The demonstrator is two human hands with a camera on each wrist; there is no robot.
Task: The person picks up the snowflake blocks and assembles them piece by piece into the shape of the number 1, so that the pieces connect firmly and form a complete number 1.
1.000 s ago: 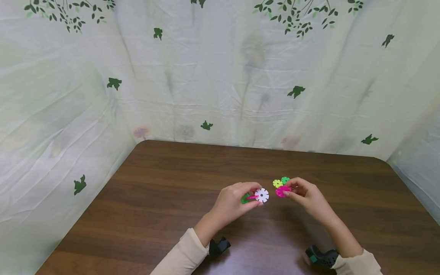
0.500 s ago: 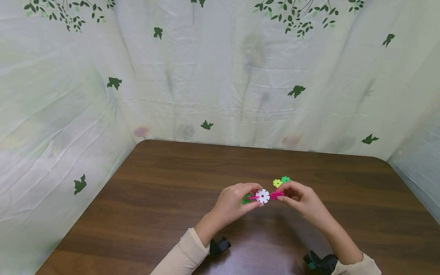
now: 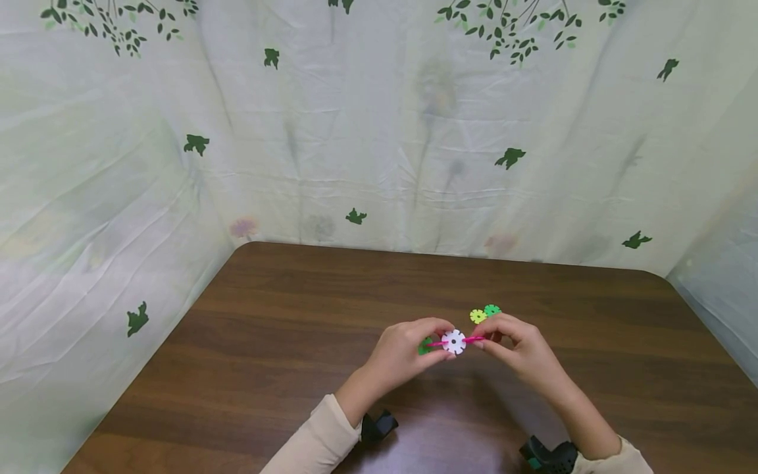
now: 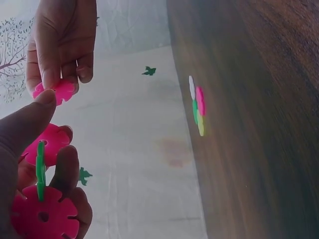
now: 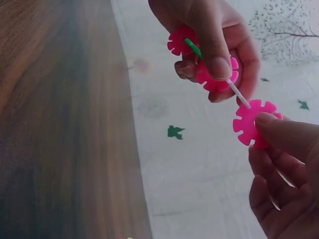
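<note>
My left hand (image 3: 397,349) holds a short chain of notched plastic discs. In the right wrist view its thumb lies over a pink disc (image 5: 217,82), with a green disc (image 5: 193,49) linking it to another pink disc (image 5: 180,41). A white disc (image 3: 454,342) projects from the chain toward the right. My right hand (image 3: 521,342) pinches a separate pink disc (image 5: 254,122) between thumb and fingers. That disc stands edge-on in the head view, meeting the white disc's rim at right angles.
Beyond my right hand, a yellow disc (image 3: 478,316) and a green disc (image 3: 492,310) lie on the brown wooden table (image 3: 296,296). The left wrist view also shows a pink disc (image 4: 201,102) and a white disc (image 4: 192,87) there. A printed curtain (image 3: 379,131) hangs behind the table.
My right hand has moved left with its pink disc and turned it from face-up to edge-on, bringing it to the white disc. The left hand has barely shifted.
</note>
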